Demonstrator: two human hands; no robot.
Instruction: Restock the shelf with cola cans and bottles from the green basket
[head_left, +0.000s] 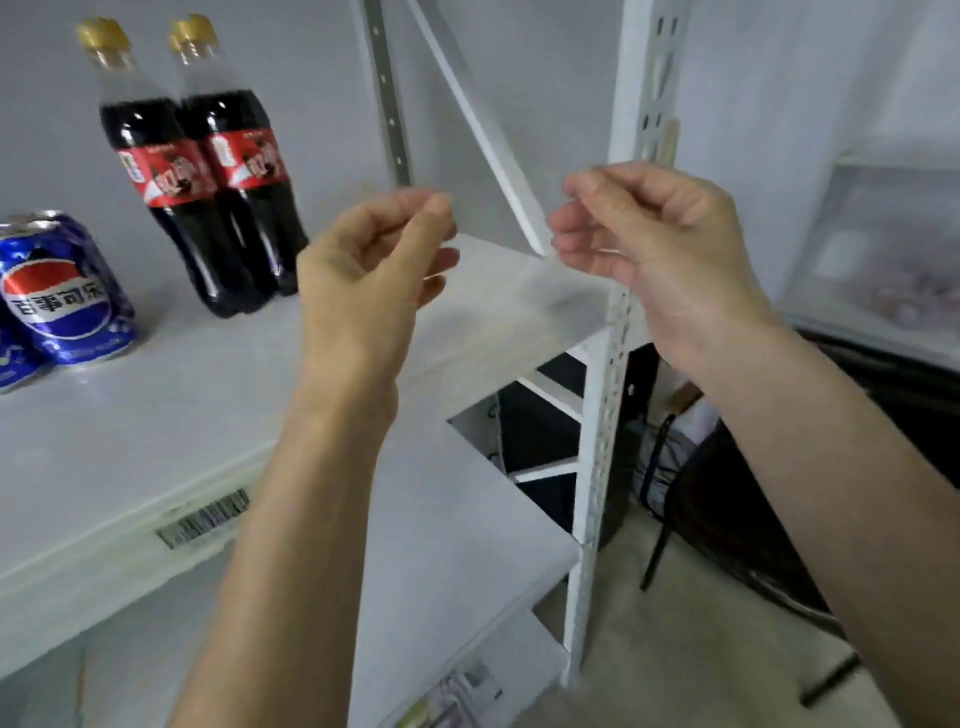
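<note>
Two dark cola bottles (208, 171) with red labels and gold caps stand side by side at the back left of the white shelf (171, 415). Blue cola cans (62, 291) stand at the shelf's far left edge. My left hand (363, 280) hovers above the shelf, right of the bottles, fingers loosely curled and holding nothing. My right hand (660, 254) is raised in front of the white perforated upright (608, 374), fingers also curled and empty. The green basket is out of view.
A lower white shelf (457, 561) sits below, with a barcode tag (205, 517) on the upper shelf's front edge. A diagonal brace (483, 130) crosses the back. A black chair frame (727, 499) and a translucent box (883, 249) stand to the right.
</note>
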